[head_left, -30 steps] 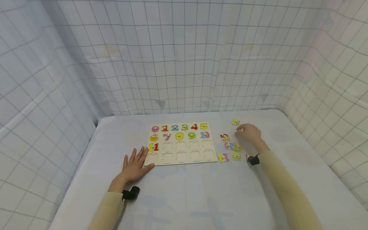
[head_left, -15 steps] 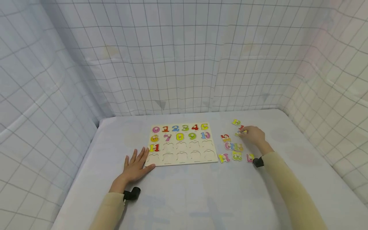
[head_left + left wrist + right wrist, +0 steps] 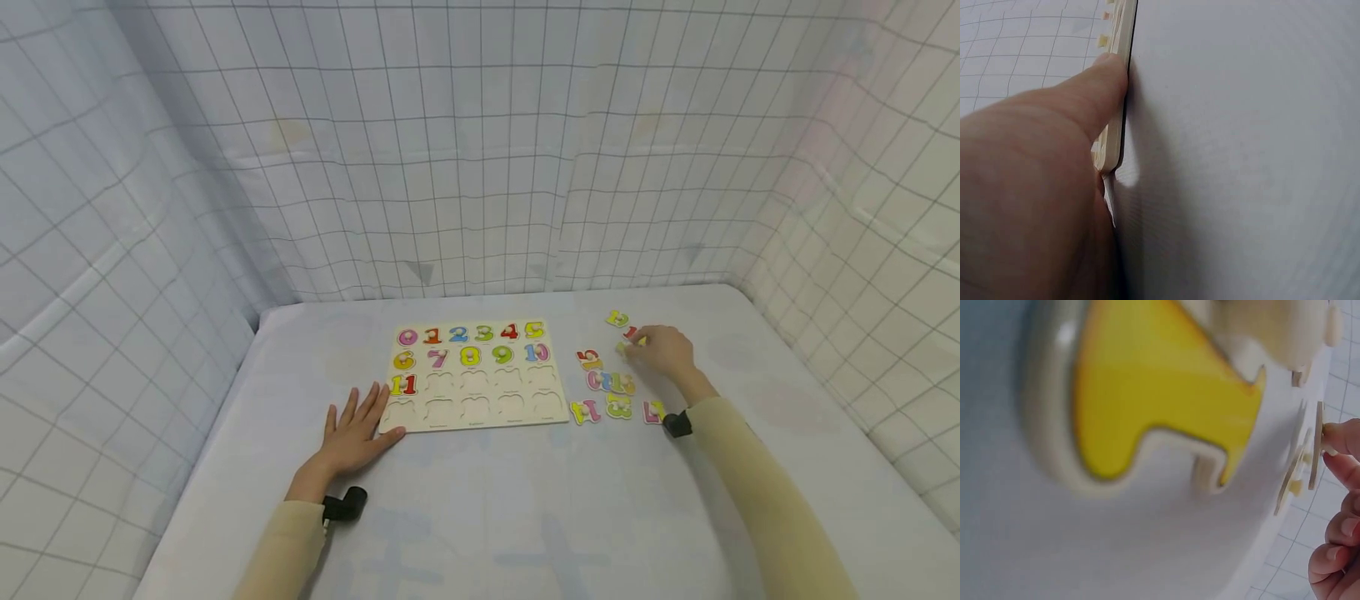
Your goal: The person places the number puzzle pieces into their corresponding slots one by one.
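A number puzzle board (image 3: 456, 411) lies mid-table, with pieces 0 to 11 in its upper recesses. My left hand (image 3: 352, 437) rests spread at its lower left corner, thumb along the near edge; in the left wrist view the thumb (image 3: 1100, 81) touches the board's side (image 3: 1113, 147). To the right of the board, my right hand (image 3: 663, 350) pinches a number piece (image 3: 1317, 447) by its knob between thumb and fingertip, the piece held edge-on in the right wrist view. I cannot tell which number it bears. A red-marked piece (image 3: 631, 332) shows beside the fingertips.
Loose number pieces lie right of the board: a yellow-green one (image 3: 617, 318) at the back, a 15 (image 3: 589, 359), an overlapping group (image 3: 609, 382), and a near row with a pink-yellow piece (image 3: 585, 412), a green-yellow one (image 3: 618, 407) and a 17 (image 3: 653, 412). Grid-patterned cloth (image 3: 480, 208) surrounds the table.
My right hand has shifted slightly right and toward me, uncovering the red-marked piece and the 17 near the wrist. The left hand stays at the board's corner.
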The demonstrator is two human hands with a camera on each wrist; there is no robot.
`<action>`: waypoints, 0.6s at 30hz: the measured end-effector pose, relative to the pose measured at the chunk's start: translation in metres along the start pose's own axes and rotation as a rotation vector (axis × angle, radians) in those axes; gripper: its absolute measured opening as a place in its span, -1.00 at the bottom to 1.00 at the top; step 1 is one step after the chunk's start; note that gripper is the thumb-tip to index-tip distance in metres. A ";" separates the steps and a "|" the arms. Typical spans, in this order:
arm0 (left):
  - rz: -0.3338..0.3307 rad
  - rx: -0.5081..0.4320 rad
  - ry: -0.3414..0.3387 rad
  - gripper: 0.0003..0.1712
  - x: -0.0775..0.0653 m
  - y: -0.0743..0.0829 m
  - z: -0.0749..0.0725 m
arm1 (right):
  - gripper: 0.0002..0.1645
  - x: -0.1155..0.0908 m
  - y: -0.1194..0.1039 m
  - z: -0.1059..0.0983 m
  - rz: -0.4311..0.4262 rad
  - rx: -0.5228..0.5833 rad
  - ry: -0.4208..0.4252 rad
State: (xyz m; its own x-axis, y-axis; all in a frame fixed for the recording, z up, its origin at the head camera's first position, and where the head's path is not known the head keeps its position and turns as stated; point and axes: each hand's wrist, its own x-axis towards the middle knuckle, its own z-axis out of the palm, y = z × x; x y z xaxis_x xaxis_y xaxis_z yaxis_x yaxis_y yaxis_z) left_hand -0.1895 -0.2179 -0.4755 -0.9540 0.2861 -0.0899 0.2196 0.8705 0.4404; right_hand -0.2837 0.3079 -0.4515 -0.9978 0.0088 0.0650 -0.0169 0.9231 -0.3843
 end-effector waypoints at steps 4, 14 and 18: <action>0.003 -0.008 0.014 -0.01 0.000 0.000 0.001 | -0.68 0.000 -0.011 -0.001 -0.022 0.048 0.078; 0.007 -0.011 0.008 0.02 0.004 -0.008 0.006 | -0.72 0.003 -0.084 0.007 -0.070 0.113 0.071; 0.014 -0.016 0.008 0.03 0.006 -0.012 0.010 | -0.74 0.006 -0.117 0.020 -0.131 0.148 0.055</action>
State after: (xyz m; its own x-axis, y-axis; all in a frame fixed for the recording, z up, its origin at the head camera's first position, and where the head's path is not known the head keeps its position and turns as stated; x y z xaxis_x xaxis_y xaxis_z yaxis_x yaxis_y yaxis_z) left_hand -0.1959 -0.2227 -0.4905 -0.9525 0.2948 -0.0762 0.2298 0.8600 0.4557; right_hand -0.2884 0.1923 -0.4243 -0.9815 -0.0830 0.1725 -0.1598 0.8511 -0.5000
